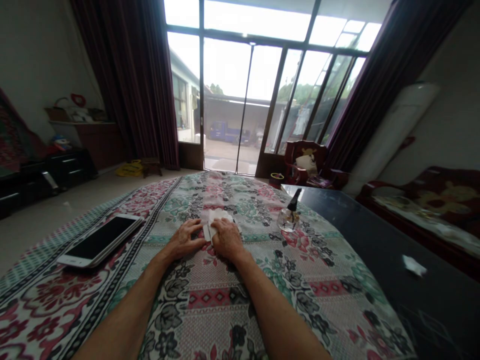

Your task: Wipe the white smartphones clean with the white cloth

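A crumpled white piece, which looks like tissue or thin cloth [217,214], lies on the flowered tablecloth [210,300] in front of me. My right hand [227,239] rests over it with bent fingers, gripping its near part. Beside it, my left hand [187,239] lies low on the cloth, thumb and fingers apart, the fingertips close to the white piece's left edge. A small flat white strip [206,232] shows between the two hands. What is under my right palm is hidden.
On the left lies a white-framed phone [101,240] with a dark screen. A clear round bottle with a black top [288,219] stands to the right. Beyond it, a dark tabletop [360,235] holds a crumpled white scrap [414,265]. Wooden seats stand farther right.
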The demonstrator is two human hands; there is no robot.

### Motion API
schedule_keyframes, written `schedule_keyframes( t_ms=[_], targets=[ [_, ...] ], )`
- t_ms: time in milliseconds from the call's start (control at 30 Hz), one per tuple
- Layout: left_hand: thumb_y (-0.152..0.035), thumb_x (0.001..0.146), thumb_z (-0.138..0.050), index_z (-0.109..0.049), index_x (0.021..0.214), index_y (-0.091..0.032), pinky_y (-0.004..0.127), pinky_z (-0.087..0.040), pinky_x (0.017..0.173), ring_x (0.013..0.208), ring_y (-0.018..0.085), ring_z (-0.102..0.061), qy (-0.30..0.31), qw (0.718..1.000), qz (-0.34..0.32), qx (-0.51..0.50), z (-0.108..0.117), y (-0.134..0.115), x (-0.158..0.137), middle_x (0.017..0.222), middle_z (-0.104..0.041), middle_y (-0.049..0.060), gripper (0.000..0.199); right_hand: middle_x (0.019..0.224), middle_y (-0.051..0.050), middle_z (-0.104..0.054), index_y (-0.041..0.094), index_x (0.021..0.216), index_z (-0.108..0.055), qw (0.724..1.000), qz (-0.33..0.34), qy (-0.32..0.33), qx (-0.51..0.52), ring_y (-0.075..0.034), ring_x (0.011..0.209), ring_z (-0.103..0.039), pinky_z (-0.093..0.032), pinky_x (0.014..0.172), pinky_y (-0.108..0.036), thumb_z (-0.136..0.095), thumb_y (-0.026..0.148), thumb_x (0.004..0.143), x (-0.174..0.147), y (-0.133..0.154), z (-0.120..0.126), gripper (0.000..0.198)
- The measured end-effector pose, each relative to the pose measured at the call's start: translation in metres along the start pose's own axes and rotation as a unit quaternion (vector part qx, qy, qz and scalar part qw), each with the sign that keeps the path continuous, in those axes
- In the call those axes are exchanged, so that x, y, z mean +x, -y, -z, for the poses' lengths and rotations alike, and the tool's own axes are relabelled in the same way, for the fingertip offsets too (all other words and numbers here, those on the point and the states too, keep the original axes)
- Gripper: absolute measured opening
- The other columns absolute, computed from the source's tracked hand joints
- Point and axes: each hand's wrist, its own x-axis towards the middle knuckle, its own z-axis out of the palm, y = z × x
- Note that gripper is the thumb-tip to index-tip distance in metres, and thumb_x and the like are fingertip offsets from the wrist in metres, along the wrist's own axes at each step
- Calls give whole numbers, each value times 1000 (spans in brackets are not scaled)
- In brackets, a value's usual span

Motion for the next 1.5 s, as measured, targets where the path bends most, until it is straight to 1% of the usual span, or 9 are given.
schedule_keyframes(
  t_ms=[300, 433, 533, 633, 933, 1067, 1167, 1333, 1500],
  targets=[
    [-39, 68, -70, -68, 113, -20, 46, -34, 109, 127, 31, -47, -9, 1000, 23, -7, -2, 0, -1, 132, -58, 11, 49, 124, -10, -61, 16, 109, -64, 988, -134, -57, -49, -21, 116, -51, -34, 99, -32, -46, 5, 76, 2, -31, 14, 39],
    [-40, 68, -70, -68, 113, -22, 47, -33, 109, 128, 31, -47, -7, 1000, 30, -6, -1, -2, -1, 133, -57, 10, 49, 119, -10, -63, 15, 110, -63, 983, -158, -80, -47, -19, 111, -54, -35, 96, -28, -43, 2, 77, 3, -33, 14, 41],
    [-39, 68, -70, -68, 111, -20, 47, -34, 109, 127, 32, -47, -7, 1000, 24, -10, 0, -3, -1, 132, -58, 11, 48, 105, -9, -67, 17, 100, -65, 988, -136, -54, -58, -19, 102, -56, -36, 92, -28, -42, 4, 81, 2, -25, 13, 32],
    [-39, 69, -70, -69, 111, -21, 45, -36, 107, 124, 31, -50, -8, 1000, 11, -15, 0, -2, -1, 130, -59, 11, 46, 106, -9, -65, 18, 94, -64, 993, -83, -26, -76, -20, 103, -54, -36, 91, -29, -41, 8, 86, 2, -13, 11, 26],
    [-35, 69, -70, -69, 112, -19, 45, -34, 109, 125, 31, -49, -15, 1000, 4, -4, -4, 2, -1, 131, -59, 11, 45, 137, -11, -52, 16, 121, -56, 998, 21, 38, -34, -21, 129, -41, -29, 106, -36, -40, 12, 91, -5, 15, -6, 35],
    [-35, 71, -68, -69, 113, -21, 45, -34, 110, 124, 30, -50, -26, 1000, -8, 0, -6, 4, -2, 131, -59, 10, 45, 137, -10, -52, 18, 121, -56, 998, 48, 37, -10, -20, 129, -42, -29, 107, -37, -39, 14, 92, -8, 18, -8, 34],
    [-39, 72, -68, -68, 115, -20, 47, -34, 110, 126, 31, -48, -25, 1000, -3, 2, -6, 3, -2, 132, -58, 11, 48, 136, -9, -54, 19, 119, -58, 999, 24, 24, -16, -20, 129, -42, -28, 107, -37, -40, 15, 91, -6, 14, -5, 33],
    [-39, 72, -68, -67, 117, -21, 46, -36, 108, 124, 30, -50, -6, 1000, -4, 0, 0, -3, -2, 130, -59, 10, 48, 130, -9, -58, 17, 113, -62, 996, -68, -9, -58, -22, 125, -45, -29, 105, -36, -41, 15, 89, -1, -4, 4, 32],
    [-39, 71, -68, -66, 118, -17, 44, -36, 108, 125, 31, -49, -20, 1000, 11, 6, -3, -3, -2, 131, -58, 13, 51, 130, -11, -58, 15, 114, -63, 985, -135, -36, -99, -24, 123, -46, -29, 105, -36, -41, 14, 88, 1, -19, 8, 33]
  ],
)
